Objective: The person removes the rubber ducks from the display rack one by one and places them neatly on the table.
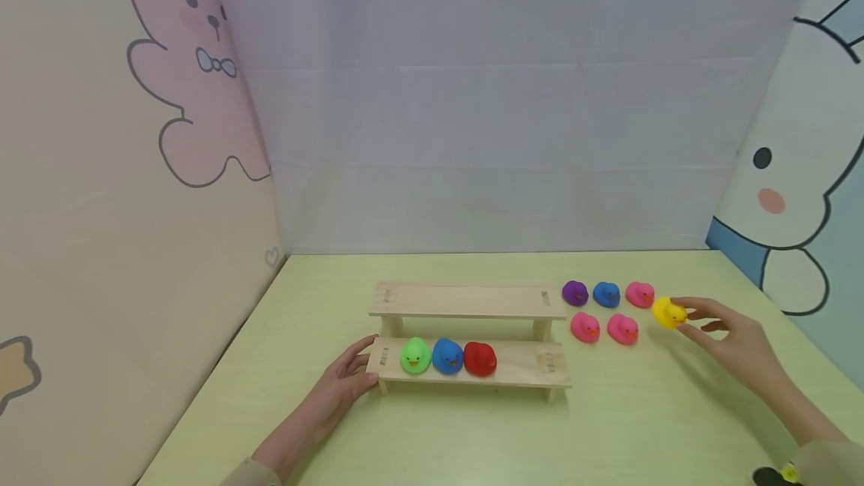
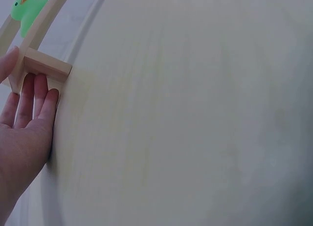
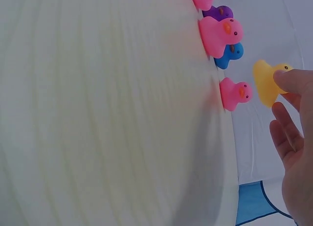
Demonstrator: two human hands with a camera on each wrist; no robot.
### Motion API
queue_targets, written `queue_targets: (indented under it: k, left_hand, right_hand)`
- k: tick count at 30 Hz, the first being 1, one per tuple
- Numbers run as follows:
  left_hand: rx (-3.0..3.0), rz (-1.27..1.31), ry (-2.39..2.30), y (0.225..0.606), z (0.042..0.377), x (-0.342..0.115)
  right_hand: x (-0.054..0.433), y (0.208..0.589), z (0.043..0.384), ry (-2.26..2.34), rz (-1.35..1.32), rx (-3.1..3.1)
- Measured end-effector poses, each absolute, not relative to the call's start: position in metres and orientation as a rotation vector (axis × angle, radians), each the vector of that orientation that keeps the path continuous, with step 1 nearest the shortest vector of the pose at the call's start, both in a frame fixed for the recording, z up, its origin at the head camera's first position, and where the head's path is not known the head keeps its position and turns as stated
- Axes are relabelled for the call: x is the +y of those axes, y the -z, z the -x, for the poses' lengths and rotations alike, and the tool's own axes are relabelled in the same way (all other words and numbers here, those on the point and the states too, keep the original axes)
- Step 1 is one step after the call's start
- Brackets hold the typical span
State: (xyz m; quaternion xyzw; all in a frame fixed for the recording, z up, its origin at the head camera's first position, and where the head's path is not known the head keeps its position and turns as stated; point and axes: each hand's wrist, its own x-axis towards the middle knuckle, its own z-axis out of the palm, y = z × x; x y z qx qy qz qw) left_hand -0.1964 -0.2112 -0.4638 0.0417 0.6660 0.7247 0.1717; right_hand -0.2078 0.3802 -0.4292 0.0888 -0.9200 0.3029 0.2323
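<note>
My right hand (image 1: 732,340) pinches a yellow rubber duck (image 1: 668,313) between thumb and fingers. In the right wrist view the yellow duck (image 3: 266,83) is held up off the table, near a pink duck (image 3: 236,94). My left hand (image 1: 340,381) grips the left end of a two-step wooden stand (image 1: 469,300). The left wrist view has the thumb over the lower plank and the fingers (image 2: 41,101) beneath it, by the leg. On that lower step sit a green duck (image 1: 415,356), a blue duck (image 1: 448,356) and a red duck (image 1: 480,359), side by side.
Right of the stand, a purple duck (image 1: 575,293), a blue duck (image 1: 607,294) and a pink duck (image 1: 640,294) form a back row. Two more pink ducks (image 1: 585,328) sit in front. A dark object (image 1: 769,476) lies by the right sleeve. Cloth walls (image 1: 499,133) enclose the table.
</note>
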Motion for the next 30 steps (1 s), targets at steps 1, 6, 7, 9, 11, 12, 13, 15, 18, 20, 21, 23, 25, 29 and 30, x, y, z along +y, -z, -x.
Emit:
queue_targets:
  k: [1,6,7,9,11,12,13,15,18,20,21,23,25,29,30]
  left_hand:
    - [1.891,-0.12,-2.057,0.464,0.196,-0.211]
    - [1.889,-0.122,-2.053,0.463,0.196,-0.211]
    - [1.888,-0.121,-2.053,0.463,0.196,-0.211]
    - [1.887,-0.124,-2.052,0.463,0.196,-0.211]
    - [1.884,-0.123,-2.053,0.463,0.196,-0.211]
    - [1.882,-0.12,-2.055,0.463,0.195,-0.211]
    - [1.884,-0.121,-2.055,0.463,0.195,-0.211]
    - [1.891,-0.119,-2.052,0.463,0.195,-0.211]
    - [1.893,-0.119,-2.05,0.462,0.195,-0.21]
    - [1.893,-0.119,-2.047,0.461,0.194,-0.21]
    - [1.89,-0.117,-2.049,0.461,0.194,-0.21]
    - [1.886,-0.114,-2.05,0.461,0.194,-0.21]
    - [1.885,-0.112,-2.051,0.461,0.194,-0.21]
    - [1.886,-0.113,-2.049,0.46,0.194,-0.211]
    - [1.887,-0.114,-2.049,0.46,0.194,-0.211]
  right_hand:
    - [0.382,0.431,0.209,-0.827,-0.246,-2.538]
    - [0.387,0.437,0.212,-0.823,-0.253,-2.565]
    - [0.388,0.438,0.212,-0.82,-0.256,-2.567]
    - [0.389,0.438,0.213,-0.811,-0.253,-2.576]
    - [0.389,0.439,0.213,-0.793,-0.24,-2.606]
    - [0.39,0.439,0.213,-0.786,-0.23,-2.626]
    - [0.39,0.439,0.213,-0.784,-0.221,-2.649]
    - [0.391,0.439,0.213,-0.782,-0.201,-2.695]
    - [0.391,0.441,0.213,-0.796,-0.183,-2.743]
    - [0.391,0.442,0.213,-0.803,-0.179,-2.755]
    - [0.391,0.443,0.213,-0.805,-0.178,-2.757]
    - [0.391,0.445,0.213,-0.81,-0.189,-2.759]
    - [0.39,0.445,0.214,-0.811,-0.194,-2.766]
    - [0.388,0.446,0.215,-0.823,-0.201,-2.785]
    - [0.388,0.446,0.215,-0.832,-0.201,-2.789]
